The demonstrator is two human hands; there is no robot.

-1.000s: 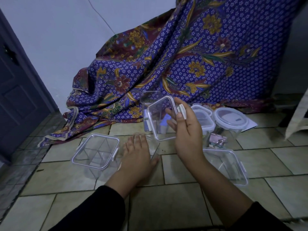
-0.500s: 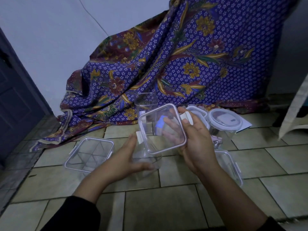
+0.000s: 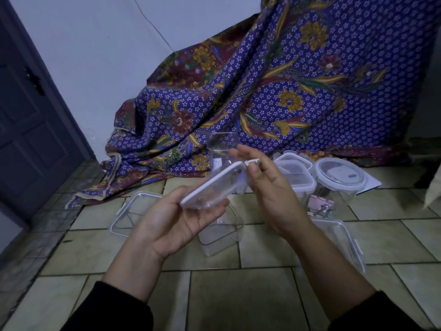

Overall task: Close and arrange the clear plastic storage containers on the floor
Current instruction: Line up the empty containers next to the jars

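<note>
Square clear plastic lid with white rim (image 3: 216, 185) held tilted between both hands above the open clear plastic box (image 3: 220, 231) on the tiled floor (image 3: 238, 297), likely being squared up for seating. Left hand (image 3: 177, 219) cupped under the low corner, right hand (image 3: 267, 187) fingers (image 3: 256, 174) pinching the white latch tab (image 3: 252, 161).

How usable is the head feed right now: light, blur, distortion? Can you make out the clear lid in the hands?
Head view: dim, bluish light, no hard shadows or glare; wide-angle bending at the door edge; the lid shows mostly by its white rim, slightly motion-blurred between left hand and right hand.
</note>
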